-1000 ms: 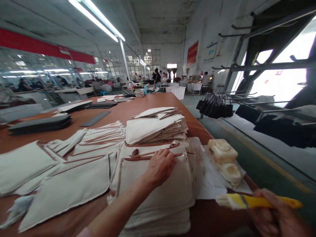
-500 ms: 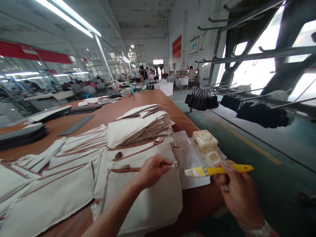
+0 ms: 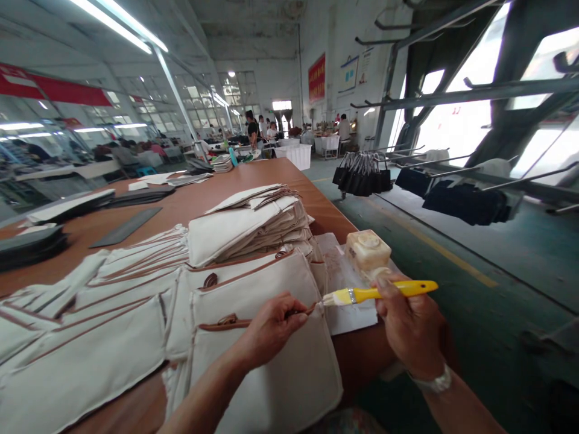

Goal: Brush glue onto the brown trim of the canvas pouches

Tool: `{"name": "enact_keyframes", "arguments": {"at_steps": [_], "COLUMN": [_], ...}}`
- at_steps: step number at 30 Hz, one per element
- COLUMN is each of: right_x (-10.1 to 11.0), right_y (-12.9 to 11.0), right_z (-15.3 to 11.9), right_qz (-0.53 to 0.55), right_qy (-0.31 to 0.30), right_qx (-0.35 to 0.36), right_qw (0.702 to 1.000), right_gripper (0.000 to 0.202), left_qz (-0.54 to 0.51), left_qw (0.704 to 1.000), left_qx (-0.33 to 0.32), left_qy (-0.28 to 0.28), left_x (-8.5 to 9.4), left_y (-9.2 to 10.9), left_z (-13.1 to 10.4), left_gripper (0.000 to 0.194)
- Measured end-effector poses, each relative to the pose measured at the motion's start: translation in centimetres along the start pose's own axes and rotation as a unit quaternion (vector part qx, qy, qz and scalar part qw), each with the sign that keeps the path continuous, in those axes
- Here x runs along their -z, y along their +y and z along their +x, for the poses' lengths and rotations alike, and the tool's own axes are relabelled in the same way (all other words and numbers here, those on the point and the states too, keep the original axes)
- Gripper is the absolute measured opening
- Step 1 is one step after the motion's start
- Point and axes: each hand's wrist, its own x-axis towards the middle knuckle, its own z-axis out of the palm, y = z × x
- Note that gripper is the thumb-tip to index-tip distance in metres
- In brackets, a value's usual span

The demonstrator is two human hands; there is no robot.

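Observation:
My right hand [image 3: 409, 322] grips a paintbrush [image 3: 414, 288] by its yellow handle. The pale bristles point left and reach the brown-trimmed edge near the right corner of a cream fabric panel [image 3: 266, 367]. On that same edge my left hand [image 3: 274, 325] pinches the brown trim between thumb and fingers. A brown coiled tie lies on the trim left of that hand. Behind the brush stands a yellowed plastic container [image 3: 368, 250] on a stained white sheet [image 3: 337, 271]; its front is partly hidden by my right hand.
Cream panels with brown trim [image 3: 99, 337] overlap to the left, and a stack of them [image 3: 248, 232] rises behind. Dark sheets [image 3: 31, 244] lie farther left on the brown table [image 3: 289, 175]. Black pieces [image 3: 362, 175] hang from a rack at right. People work far back.
The brush has moved left in my right hand, from over the white sheet to the panel's trimmed edge. My left hand keeps its pinch. The view has shifted slightly.

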Motion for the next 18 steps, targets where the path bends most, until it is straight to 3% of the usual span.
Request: {"name": "enact_keyframes", "arguments": {"at_steps": [5, 8, 12, 16, 18], "right_x": [-0.3, 0.3, 1.8, 1.6, 1.5], "right_y": [0.2, 0.3, 0.2, 0.3, 0.1], "right_z": [-0.8, -0.3, 0.2, -0.8, -1.6], "right_qz": [-0.042, -0.052, 0.005, 0.088, 0.111], "right_qy": [-0.046, -0.005, 0.023, -0.038, -0.096], "right_qx": [0.052, 0.053, -0.001, -0.071, -0.099], "right_qw": [0.997, 0.997, 1.000, 0.993, 0.984], "right_gripper": [0.034, 0.035, 0.034, 0.034, 0.035], "left_qz": [-0.026, -0.022, 0.003, 0.085, 0.116], "left_qw": [0.999, 0.998, 0.990, 0.956, 0.941], "left_qx": [-0.034, -0.049, -0.106, -0.237, -0.268], "left_qy": [0.011, 0.039, 0.091, 0.150, 0.168], "left_x": [-0.8, -1.5, -2.8, -3.7, -3.7], "left_y": [0.1, -0.1, -0.6, -0.7, -0.7], "left_z": [-0.7, -1.4, -2.7, -3.8, -4.1], "left_gripper": [0.020, 0.020, 0.016, 0.010, 0.010]}}
